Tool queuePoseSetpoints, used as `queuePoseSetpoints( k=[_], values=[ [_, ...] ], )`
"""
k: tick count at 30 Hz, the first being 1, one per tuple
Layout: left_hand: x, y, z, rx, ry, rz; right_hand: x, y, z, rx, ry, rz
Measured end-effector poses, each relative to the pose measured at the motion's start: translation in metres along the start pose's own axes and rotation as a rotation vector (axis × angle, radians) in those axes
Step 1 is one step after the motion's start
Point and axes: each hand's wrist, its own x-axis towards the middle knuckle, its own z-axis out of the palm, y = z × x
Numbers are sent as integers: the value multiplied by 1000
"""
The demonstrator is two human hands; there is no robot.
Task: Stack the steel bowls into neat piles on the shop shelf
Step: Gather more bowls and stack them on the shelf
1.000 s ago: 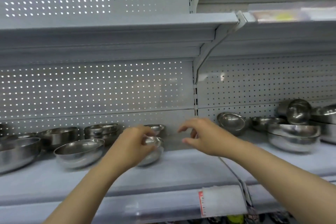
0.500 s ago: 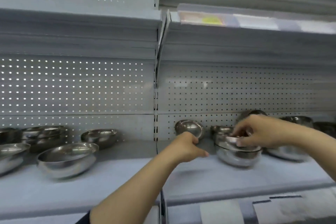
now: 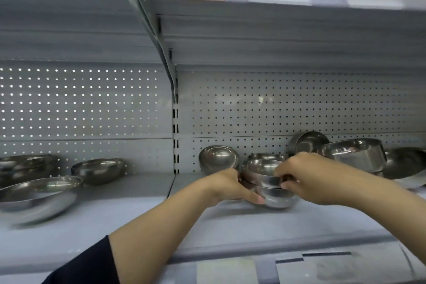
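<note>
Steel bowl pile (image 3: 269,182): small nested bowls, front of the shelf (image 3: 129,221), right bay. Top bowl sits tilted, not yet seated. Left hand (image 3: 228,188) grips the pile's left side, fingers curled round the lower bowl. Right hand (image 3: 306,176) pinches the top bowl's rim. Advice: steady the base, level the top rim, press down evenly. Loose bowls (image 3: 41,191) await at left.
</note>
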Motion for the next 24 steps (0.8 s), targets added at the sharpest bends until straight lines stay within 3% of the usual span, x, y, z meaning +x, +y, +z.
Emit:
queuePoseSetpoints(
  k=[10, 16, 24],
  values=[
    [5, -11, 4, -147, -23, 39, 0, 44, 21, 315, -86, -36],
    [-2, -11, -7, -138, 2, 33, 13, 46, 36, 531, -21, -76],
    [-44, -39, -108, -116, 303, 46, 110, -28, 11, 614, -22, -186]
  ],
)
